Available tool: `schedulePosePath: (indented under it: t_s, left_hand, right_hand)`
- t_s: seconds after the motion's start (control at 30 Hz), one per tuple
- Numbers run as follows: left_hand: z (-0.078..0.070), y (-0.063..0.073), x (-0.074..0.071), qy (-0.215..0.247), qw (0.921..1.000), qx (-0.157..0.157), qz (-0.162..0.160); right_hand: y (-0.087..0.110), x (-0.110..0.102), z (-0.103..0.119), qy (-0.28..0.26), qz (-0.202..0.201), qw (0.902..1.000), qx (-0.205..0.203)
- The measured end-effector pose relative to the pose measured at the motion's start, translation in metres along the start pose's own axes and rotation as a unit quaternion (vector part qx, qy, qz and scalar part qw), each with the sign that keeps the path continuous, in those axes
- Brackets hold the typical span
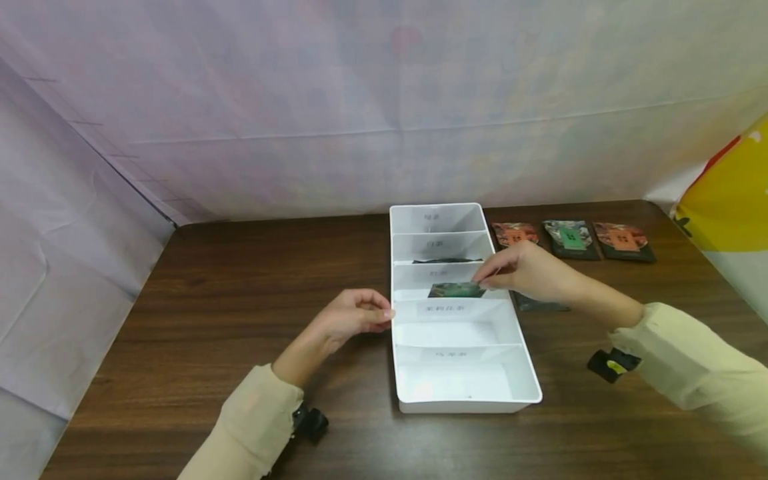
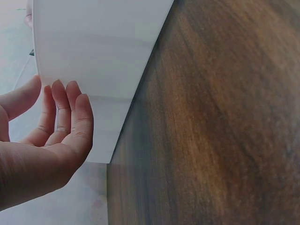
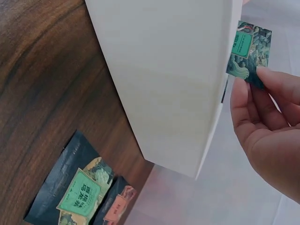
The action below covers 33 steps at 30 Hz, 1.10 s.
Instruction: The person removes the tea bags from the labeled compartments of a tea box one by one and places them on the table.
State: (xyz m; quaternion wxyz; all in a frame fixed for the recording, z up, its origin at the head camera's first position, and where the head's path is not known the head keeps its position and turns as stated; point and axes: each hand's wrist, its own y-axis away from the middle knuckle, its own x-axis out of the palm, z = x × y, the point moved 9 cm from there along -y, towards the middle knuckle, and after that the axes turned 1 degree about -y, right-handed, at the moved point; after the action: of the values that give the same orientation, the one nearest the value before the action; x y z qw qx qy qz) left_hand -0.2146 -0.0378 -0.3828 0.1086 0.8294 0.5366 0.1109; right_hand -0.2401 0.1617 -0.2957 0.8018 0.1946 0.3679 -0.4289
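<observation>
A long white divided box [image 1: 471, 406] stands on the table, with a printed label in each compartment. My right hand [image 1: 528, 270] pinches a small dark green printed packet [image 3: 248, 49] between thumb and fingers, over the middle compartment. On the box's left side, my left hand [image 1: 354, 313] holds the rim, its thumb at the edge and its fingers along the outer wall [image 2: 108, 70]. The dark edge of another packet [image 1: 447, 261] shows in the compartment just behind the middle one.
Right of the box lie two orange-labelled packets, one nearer [image 1: 511, 233] and one farther right [image 1: 624, 241], with a green-labelled packet [image 1: 570, 239] between them. A dark packet [image 1: 543, 304] is partly hidden under the right forearm. A pale cloth [image 1: 288, 120] hangs behind the table.
</observation>
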Motion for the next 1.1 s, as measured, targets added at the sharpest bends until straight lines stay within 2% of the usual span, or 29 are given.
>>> schedulePosePath:
  t_s: [0.47,0.63,0.87,1.1]
  left_hand:
    - [0.0,0.0,-0.001,0.001,1.0,0.0,0.001]
    - [-0.001,0.001,-0.001,-0.001,1.0,-0.001,0.003]
    - [0.0,0.0,-0.001,0.004,1.0,0.001,0.008]
    - [0.001,0.0,-0.001,0.009,0.9999,-0.002,0.007]
  right_hand:
    - [0.007,-0.037,-0.004,-0.028,-0.064,0.9967,0.042]
    - [0.012,-0.053,-0.007,-0.04,-0.097,0.9919,0.072]
    - [0.024,-0.081,-0.012,-0.01,-0.142,0.9857,0.09]
    - [0.039,-0.108,-0.031,-0.049,-0.18,0.9761,0.112]
